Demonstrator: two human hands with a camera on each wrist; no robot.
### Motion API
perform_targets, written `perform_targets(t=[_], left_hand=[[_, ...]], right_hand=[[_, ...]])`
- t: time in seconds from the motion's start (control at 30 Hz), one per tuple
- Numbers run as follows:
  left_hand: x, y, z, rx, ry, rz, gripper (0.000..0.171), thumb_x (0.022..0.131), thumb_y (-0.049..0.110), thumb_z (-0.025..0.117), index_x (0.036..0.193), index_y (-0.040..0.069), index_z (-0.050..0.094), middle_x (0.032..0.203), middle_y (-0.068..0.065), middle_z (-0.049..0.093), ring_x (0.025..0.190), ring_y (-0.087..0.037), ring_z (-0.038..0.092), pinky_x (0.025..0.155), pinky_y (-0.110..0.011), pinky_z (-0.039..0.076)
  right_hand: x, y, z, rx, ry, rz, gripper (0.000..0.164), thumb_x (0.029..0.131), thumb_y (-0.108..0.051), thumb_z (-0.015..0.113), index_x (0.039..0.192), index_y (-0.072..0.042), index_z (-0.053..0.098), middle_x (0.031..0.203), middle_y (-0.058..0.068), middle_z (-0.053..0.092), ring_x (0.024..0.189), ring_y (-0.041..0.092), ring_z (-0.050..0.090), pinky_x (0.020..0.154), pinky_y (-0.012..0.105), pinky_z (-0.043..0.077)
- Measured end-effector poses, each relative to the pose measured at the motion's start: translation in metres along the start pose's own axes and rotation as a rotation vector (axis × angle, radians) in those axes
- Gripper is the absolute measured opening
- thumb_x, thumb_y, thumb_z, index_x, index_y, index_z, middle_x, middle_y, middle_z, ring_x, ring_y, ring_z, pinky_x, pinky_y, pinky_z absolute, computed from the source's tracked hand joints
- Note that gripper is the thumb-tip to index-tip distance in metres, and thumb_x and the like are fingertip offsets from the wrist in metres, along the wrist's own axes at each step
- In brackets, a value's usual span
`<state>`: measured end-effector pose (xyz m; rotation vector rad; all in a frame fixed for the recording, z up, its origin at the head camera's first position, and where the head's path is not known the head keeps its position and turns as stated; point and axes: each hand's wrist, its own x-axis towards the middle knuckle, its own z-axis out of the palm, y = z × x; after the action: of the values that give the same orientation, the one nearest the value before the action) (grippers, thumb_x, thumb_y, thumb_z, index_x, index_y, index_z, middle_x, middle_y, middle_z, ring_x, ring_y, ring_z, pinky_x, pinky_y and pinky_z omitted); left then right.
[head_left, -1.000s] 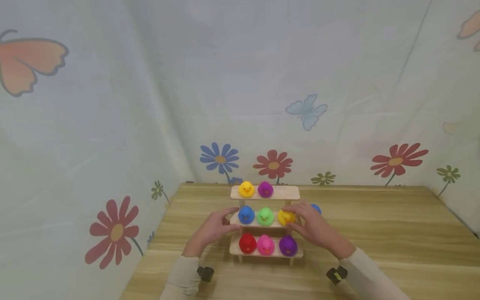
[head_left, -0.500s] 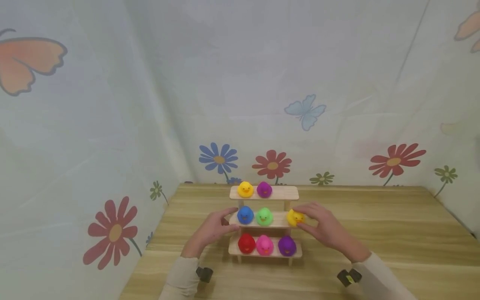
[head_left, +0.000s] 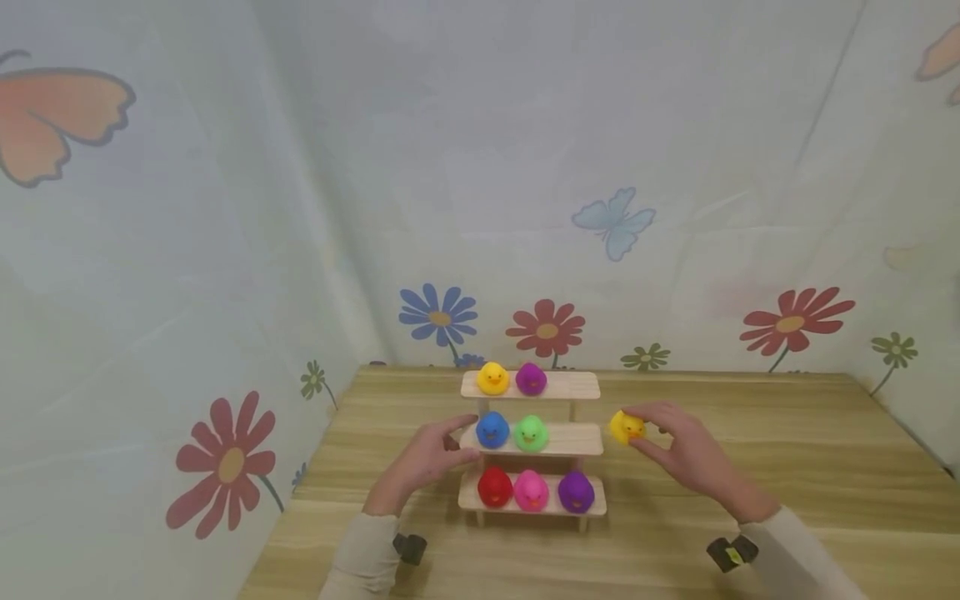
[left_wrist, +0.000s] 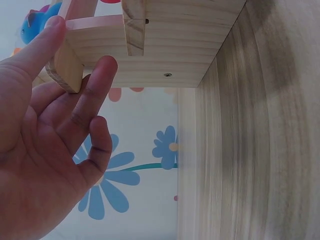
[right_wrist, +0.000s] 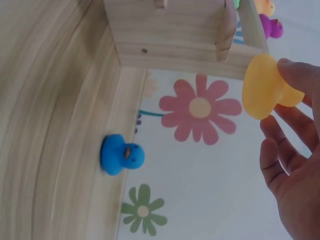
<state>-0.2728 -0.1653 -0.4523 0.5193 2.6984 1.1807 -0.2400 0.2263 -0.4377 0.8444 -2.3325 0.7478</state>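
Note:
My right hand [head_left: 692, 454] pinches a yellow rubber duck [head_left: 624, 427] between thumb and fingers, in the air just right of a three-tier wooden display stand [head_left: 581, 438]. The right wrist view shows the duck's flat base [right_wrist: 259, 90] turned to the camera. My left hand [head_left: 426, 457] holds the left end of the stand's middle tier, thumb at one edge and fingers at the other. On that tier sit a blue duck [head_left: 492, 430] and a green duck [head_left: 531, 434]; its right end is bare.
The top tier bears a yellow duck [head_left: 492, 379] and a purple duck [head_left: 531, 379]. Below are a red duck [head_left: 495, 487], a pink duck [head_left: 532, 491] and a purple duck [head_left: 576, 492]. Another blue duck [right_wrist: 120, 155] stands on the table, near the flowered backdrop [right_wrist: 200, 190].
My right hand has lifted the yellow duck off the right end of the middle tier and carried it right, past the stand. The left hand has stayed in place.

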Motion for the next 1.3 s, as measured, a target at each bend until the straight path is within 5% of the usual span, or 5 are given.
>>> perform_targets(t=[0.27, 0.83, 1.3], left_hand=[[0.001, 0.002, -0.001, -0.001, -0.001, -0.01, 0.066, 0.079, 0.048, 0.07, 0.138, 0.028, 0.048, 0.119, 0.002, 0.059, 0.083, -0.016, 0.057, 0.067, -0.029, 0.051], [0.001, 0.001, 0.0, 0.005, -0.005, -0.002, 0.066, 0.08, 0.047, 0.07, 0.138, 0.026, 0.048, 0.123, 0.002, 0.058, 0.083, -0.015, 0.057, 0.067, -0.029, 0.051], [0.0, -0.002, 0.001, -0.005, -0.008, 0.008, 0.067, 0.08, 0.048, 0.07, 0.138, 0.024, 0.048, 0.12, 0.002, 0.059, 0.081, -0.016, 0.058, 0.066, -0.029, 0.05]], right_hand=[[-0.007, 0.016, -0.006, -0.047, -0.042, 0.09, 0.044, 0.074, -0.004, 0.078, 0.116, -0.005, 0.063, 0.11, 0.008, 0.064, 0.089, 0.018, 0.058, 0.063, 0.031, 0.051], [-0.025, 0.059, -0.003, -0.068, -0.072, 0.145, 0.04, 0.077, 0.004, 0.071, 0.115, 0.002, 0.059, 0.104, 0.015, 0.062, 0.085, 0.024, 0.057, 0.063, 0.032, 0.048], [-0.032, 0.081, 0.001, -0.032, -0.19, 0.341, 0.037, 0.084, 0.003, 0.063, 0.12, 0.006, 0.054, 0.114, 0.025, 0.057, 0.096, 0.035, 0.056, 0.072, 0.045, 0.05]])
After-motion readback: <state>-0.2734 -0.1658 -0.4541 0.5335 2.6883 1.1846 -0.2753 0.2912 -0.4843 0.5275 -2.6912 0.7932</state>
